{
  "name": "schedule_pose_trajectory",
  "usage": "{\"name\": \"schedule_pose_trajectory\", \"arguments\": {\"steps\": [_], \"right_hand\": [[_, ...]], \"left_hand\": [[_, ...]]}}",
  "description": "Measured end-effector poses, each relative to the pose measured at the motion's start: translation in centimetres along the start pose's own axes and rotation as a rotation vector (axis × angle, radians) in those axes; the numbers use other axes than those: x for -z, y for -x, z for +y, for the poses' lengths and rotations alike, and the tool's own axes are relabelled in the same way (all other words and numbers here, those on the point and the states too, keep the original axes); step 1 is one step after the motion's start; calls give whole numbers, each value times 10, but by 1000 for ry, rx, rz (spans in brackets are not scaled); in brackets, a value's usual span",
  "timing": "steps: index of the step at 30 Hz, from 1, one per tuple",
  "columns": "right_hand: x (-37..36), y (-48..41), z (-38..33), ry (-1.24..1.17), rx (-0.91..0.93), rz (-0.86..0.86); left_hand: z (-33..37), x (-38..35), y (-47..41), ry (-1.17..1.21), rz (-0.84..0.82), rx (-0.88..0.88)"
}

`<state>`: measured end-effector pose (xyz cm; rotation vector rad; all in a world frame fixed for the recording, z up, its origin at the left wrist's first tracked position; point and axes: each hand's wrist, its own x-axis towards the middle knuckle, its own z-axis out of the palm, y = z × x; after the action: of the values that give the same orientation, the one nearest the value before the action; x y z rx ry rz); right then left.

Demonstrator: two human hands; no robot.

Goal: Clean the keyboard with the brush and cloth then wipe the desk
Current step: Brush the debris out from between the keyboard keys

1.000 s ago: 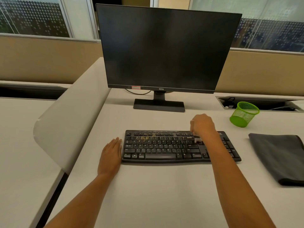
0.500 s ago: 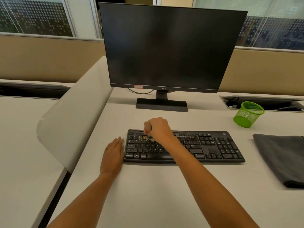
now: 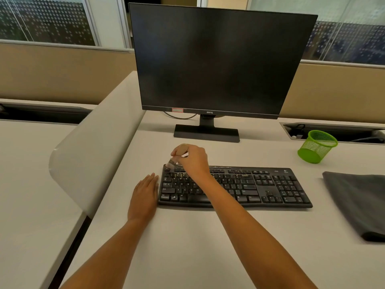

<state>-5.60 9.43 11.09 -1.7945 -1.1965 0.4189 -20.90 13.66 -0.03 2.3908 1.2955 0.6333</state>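
- Beige desk: left hand lies flat, fingers together, just beside the keyboard at its left edge; worth bracing against it.
- Right hand grips the brush, bristles on the top-left keys. Use short outward flicks, light pressure.
- Crumbs sit near the bristles; sweep those.
- Grey cloth lies far right, untouched.

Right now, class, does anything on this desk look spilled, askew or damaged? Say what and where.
Small yellowish crumbs lie scattered on the upper-left keys of the keyboard, near the brush that the right hand grips; loose specks do not belong there. Nothing else looks spilled or damaged.
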Motion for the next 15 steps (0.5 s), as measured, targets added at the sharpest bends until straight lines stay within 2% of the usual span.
{"name": "schedule_pose_trajectory", "arguments": {"steps": [6, 11, 15], "right_hand": [[-16, 12, -6, 128, 2, -188], [-15, 13, -14, 37, 3, -82], [-21, 20, -11, 185, 12, -136]], "left_hand": [[0, 1, 3, -11, 5, -6], [-1, -1, 1, -14, 6, -1], [0, -1, 1, -15, -3, -1]]}}
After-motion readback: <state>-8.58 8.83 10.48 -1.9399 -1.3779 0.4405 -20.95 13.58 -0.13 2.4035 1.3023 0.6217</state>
